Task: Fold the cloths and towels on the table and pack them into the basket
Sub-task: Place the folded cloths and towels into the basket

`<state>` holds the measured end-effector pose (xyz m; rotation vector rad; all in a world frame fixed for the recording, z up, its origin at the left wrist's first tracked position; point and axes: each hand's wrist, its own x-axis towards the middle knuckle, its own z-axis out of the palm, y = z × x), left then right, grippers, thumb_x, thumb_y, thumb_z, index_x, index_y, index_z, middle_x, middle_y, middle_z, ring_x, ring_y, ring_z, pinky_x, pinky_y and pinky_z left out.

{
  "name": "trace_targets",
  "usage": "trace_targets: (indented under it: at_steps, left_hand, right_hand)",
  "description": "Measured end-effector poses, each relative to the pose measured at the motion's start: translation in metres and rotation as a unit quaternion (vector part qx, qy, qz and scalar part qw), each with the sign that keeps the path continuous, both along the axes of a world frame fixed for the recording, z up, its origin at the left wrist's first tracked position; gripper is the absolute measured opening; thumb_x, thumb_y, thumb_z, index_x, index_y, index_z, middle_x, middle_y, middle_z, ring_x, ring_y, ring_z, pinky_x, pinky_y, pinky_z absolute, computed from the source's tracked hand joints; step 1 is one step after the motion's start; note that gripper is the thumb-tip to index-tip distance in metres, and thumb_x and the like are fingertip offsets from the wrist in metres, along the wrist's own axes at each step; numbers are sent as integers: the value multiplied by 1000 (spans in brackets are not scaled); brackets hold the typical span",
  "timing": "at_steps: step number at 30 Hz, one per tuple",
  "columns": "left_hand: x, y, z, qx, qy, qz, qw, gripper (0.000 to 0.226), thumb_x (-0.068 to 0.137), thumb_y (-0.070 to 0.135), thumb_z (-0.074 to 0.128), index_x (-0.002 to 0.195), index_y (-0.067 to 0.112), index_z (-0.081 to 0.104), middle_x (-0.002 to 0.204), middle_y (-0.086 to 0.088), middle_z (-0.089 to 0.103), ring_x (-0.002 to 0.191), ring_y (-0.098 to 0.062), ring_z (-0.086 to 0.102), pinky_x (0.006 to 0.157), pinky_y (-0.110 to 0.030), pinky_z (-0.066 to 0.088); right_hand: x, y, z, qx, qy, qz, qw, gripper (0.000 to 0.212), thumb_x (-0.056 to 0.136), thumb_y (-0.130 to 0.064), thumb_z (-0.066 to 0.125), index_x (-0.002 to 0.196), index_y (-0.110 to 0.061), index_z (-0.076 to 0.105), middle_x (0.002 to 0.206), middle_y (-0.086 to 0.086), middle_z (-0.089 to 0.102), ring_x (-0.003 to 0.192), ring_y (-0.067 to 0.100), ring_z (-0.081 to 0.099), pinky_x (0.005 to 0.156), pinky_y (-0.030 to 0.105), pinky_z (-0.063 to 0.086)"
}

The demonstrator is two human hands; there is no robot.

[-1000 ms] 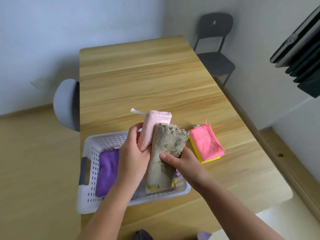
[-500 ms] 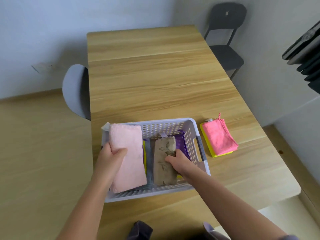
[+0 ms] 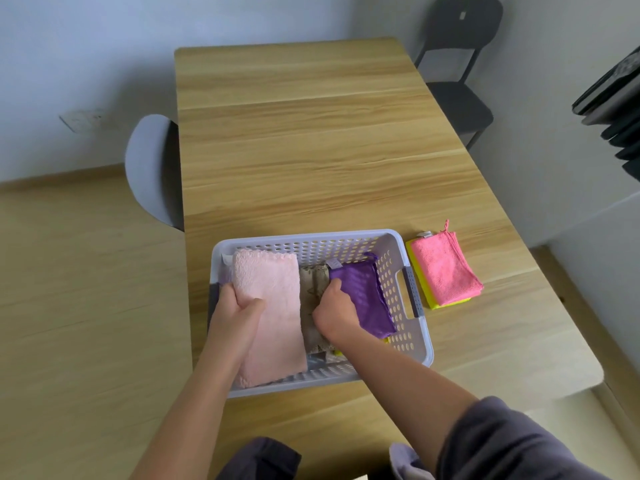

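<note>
From the head camera, the white perforated basket sits on the wooden counter close to its near edge, with its left end reaching the counter's left edge.

The left hand grips a folded pale pink towel at that towel's left edge. The thumb is clamped on top and the fingers are curled underneath, out of sight. The towel lies lengthwise over the left part of the basket, its near end resting on the near rim.

The right hand is pushed down into the middle of the basket. It sits between a folded taupe towel, just right of the pink one, and a purple cloth lying against the right wall. Its fingers are curled downward and their tips are hidden, so I cannot tell whether they pinch either piece. A sliver of yellow shows under the purple cloth's near corner.

Outside the basket, just beside its right handle, a folded coral-pink cloth lies on a yellow cloth, toward the counter's right edge.

A grey chair stands at the left edge and a dark chair by the far right corner.
</note>
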<state>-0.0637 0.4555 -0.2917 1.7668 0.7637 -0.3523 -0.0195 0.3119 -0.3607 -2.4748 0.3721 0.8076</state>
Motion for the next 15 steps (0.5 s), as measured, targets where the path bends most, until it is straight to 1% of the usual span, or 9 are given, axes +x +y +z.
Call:
trace_targets:
  at_steps: [4,6,8,10,11,13,14,15]
  left_hand:
    - [0,0,0,-2,-11,6,1000,15,89,14,50,104,15,48,92,-13,58,76,-24,55,65,-33,40]
    - [-1,-1,-1,-2,-11,8,1000,20,89,14,50,108,15,47,91,-7,58,77,-22,56,63,-32,40]
    - [-2,-1,-2,2,-7,4,1000,24,89,15,50,112,16,45,88,-2,55,77,-19,55,58,-29,38]
    - [-2,-1,-3,5,-10,-2,1000,20,89,15,51,108,15,45,84,-1,52,73,-18,52,57,-29,34]
    - [-3,0,-3,6,-10,-1,1000,17,89,16,51,104,14,45,82,-1,51,71,-18,50,56,-29,33]
    - [-3,1,-4,4,-12,2,1000,12,88,16,52,98,14,45,80,-3,50,69,-18,49,57,-29,33]
    - [-3,2,-5,0,-18,7,1000,12,88,16,53,97,14,46,80,-3,51,69,-19,49,57,-29,34]
    - [-3,2,-5,-7,-26,11,1000,11,88,16,53,96,13,47,79,-4,52,68,-19,50,59,-30,35]
  right_hand:
    - [0,4,-4,-53,-6,26,998,57,90,0,41,141,2,14,121,19,58,110,34,58,83,36,47]
    - [0,7,-3,-75,-9,40,996,56,92,-1,41,142,1,15,122,18,58,111,33,58,84,36,48]
    - [3,8,-2,-89,2,64,994,54,92,-2,41,141,1,17,125,18,57,114,33,56,85,37,47]
    - [7,7,2,-103,3,92,990,50,92,-7,46,137,-2,23,126,18,55,115,34,55,85,37,46]
    - [9,6,6,-125,-5,116,985,52,92,-11,50,136,-4,23,128,16,54,117,33,54,84,36,45]
    - [10,0,14,-196,-56,174,963,69,92,-23,56,143,-6,14,136,13,43,122,31,46,89,36,42]
    - [10,-6,18,-223,-104,208,947,76,91,-27,57,146,-7,9,140,13,35,127,31,40,94,37,39]
    - [8,-12,18,-230,-156,245,929,79,91,-25,56,147,-6,4,145,14,27,132,32,31,102,39,34]
